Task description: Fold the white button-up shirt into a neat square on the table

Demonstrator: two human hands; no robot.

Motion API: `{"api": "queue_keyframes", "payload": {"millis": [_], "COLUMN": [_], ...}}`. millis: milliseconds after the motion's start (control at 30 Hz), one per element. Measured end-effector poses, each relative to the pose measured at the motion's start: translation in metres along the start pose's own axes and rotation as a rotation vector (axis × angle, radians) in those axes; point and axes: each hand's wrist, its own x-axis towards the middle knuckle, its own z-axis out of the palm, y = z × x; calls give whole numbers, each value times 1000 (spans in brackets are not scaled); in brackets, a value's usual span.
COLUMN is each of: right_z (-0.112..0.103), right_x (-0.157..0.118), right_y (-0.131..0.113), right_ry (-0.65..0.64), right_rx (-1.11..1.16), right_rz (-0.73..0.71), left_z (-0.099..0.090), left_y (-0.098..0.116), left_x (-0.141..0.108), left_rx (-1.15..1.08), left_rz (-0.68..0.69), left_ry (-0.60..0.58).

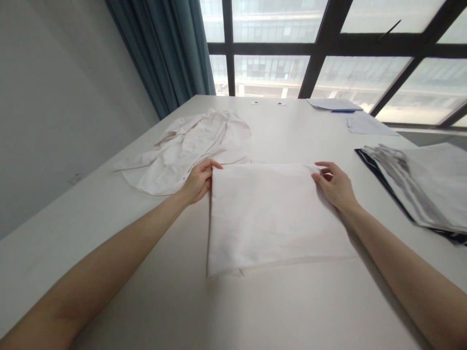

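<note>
A folded white cloth (270,218) lies as a near rectangle on the white table, its lower edge slightly uneven. At its far left corner, my left hand (200,181) pinches the fabric between thumb and fingers. My right hand (334,184) holds the far right corner, with the thumb and index finger around the edge. Just beyond my left hand, a crumpled white garment or cloth (193,150) is spread loosely, with thin seams showing; its exact kind cannot be told.
On the right, a stack of folded white cloths (434,180) rests on a dark sheet. Papers (333,104) and a blue pen (343,111) lie at the table's far right. A blue curtain (171,53) and windows stand behind the table (153,301).
</note>
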Motion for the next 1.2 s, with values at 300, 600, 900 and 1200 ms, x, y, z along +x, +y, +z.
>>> {"api": "queue_keyframes", "payload": {"millis": [300, 600, 900, 1200], "right_z": [-12, 17, 8, 6], "right_x": [-52, -104, -94, -90], "right_y": [-114, -140, -140, -142], "right_ry": [-710, -949, -938, -1042], "right_rx": [88, 65, 218, 162], "right_rz": [-607, -976, -910, -851], "left_z": [-1, -3, 0, 0], "left_y": [2, -4, -4, -5], "left_x": [-3, 0, 2, 0], "left_rx": [-23, -40, -40, -47], "left_rz": [29, 23, 6, 24], "left_ry": [-49, -39, 33, 28]}}
